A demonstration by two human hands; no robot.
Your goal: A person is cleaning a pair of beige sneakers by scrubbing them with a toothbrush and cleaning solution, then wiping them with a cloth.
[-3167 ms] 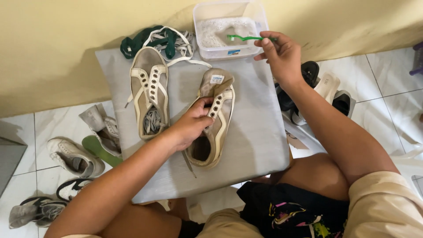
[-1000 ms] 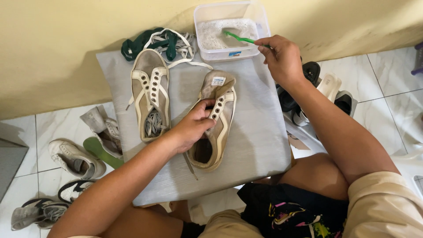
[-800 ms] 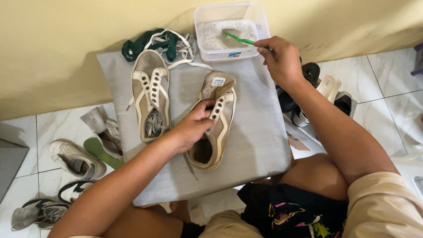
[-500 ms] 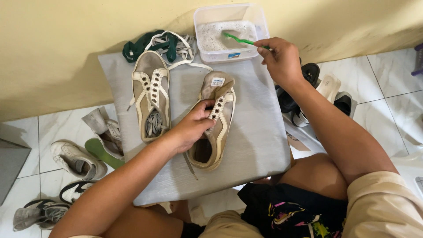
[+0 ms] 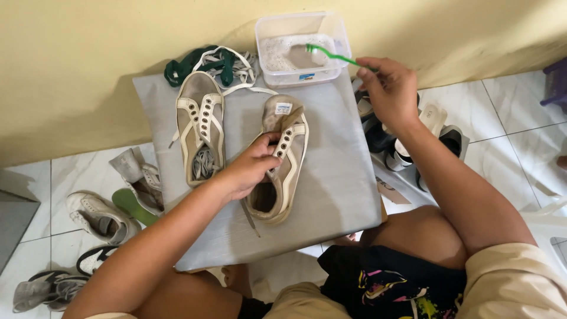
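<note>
1. Clear plastic container (image 5: 302, 44): rectangular tub with rounded corners, standing at the far edge of the grey board (image 5: 331, 177) against the yellow wall, holding whitish foamy liquid.
2. Sticker (image 5: 306, 77): small, blue with a touch of red, on the tub's near wall.
3. Tongue label (image 5: 283, 108): small white rectangle with blue print, on the tongue of the beige shoe (image 5: 277, 159).
</note>
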